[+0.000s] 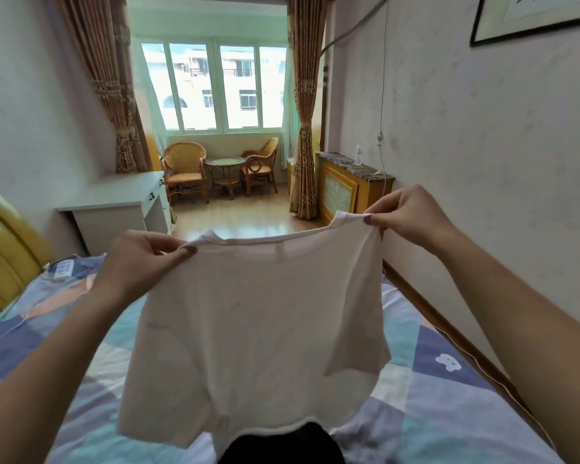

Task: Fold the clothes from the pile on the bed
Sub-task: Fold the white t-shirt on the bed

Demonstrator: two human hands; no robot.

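Left hand point(144, 259) and right hand point(406, 216) each pinch a shoulder of a white T-shirt point(262, 323), fingers curled on the fabric at either end of the neckline, holding it spread and hanging above the bed point(449, 390). Its hem hangs over a dark garment point(282, 443) at the near edge. A patchwork cover in blue, teal and white lies on the bed. Far across the room, two wicker chairs point(185, 169) flank a small round table point(225, 172) under the window point(215, 85).
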